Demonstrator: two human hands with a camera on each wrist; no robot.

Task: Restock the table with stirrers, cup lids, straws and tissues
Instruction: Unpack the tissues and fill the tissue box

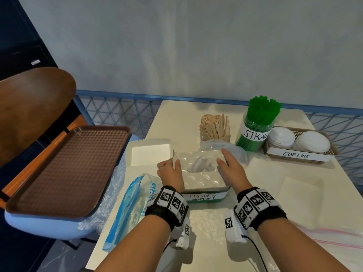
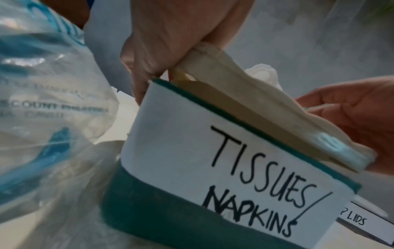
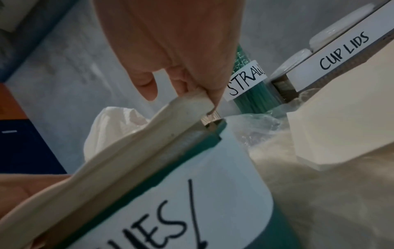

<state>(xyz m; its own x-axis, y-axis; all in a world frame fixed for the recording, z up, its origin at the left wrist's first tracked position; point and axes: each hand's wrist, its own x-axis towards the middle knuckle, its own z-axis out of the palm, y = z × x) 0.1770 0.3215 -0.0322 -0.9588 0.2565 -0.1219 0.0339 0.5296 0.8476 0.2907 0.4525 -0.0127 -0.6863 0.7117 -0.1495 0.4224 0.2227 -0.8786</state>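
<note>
A green box [image 1: 204,200] [image 2: 187,148] [image 3: 198,182] labelled TISSUES/NAPKINS stands at the table's middle front. A white tissue pack [image 1: 202,180] [image 2: 251,94] [image 3: 136,143] lies in its open top, with a tissue poking up from the slot. My left hand [image 1: 172,164] [image 2: 168,43] grips the pack's left edge with curled fingers. My right hand [image 1: 223,159] [image 3: 175,50] lies against the pack's right edge with fingers fairly straight and the thumb apart. Behind stand wooden stirrers [image 1: 215,126], a jar of green straws [image 1: 259,118] [image 3: 249,80] and a basket [image 1: 298,155] [image 3: 345,50] of white cup lids [image 1: 280,137].
A brown tray [image 1: 64,169] rests on a seat to the left. An open white carton [image 1: 149,154] and a blue-printed plastic bag [image 1: 129,205] [image 2: 46,101] lie left of the box. A clear bag [image 1: 233,149], flat white cartons [image 1: 284,179] and a zip bag [image 1: 326,236] lie right.
</note>
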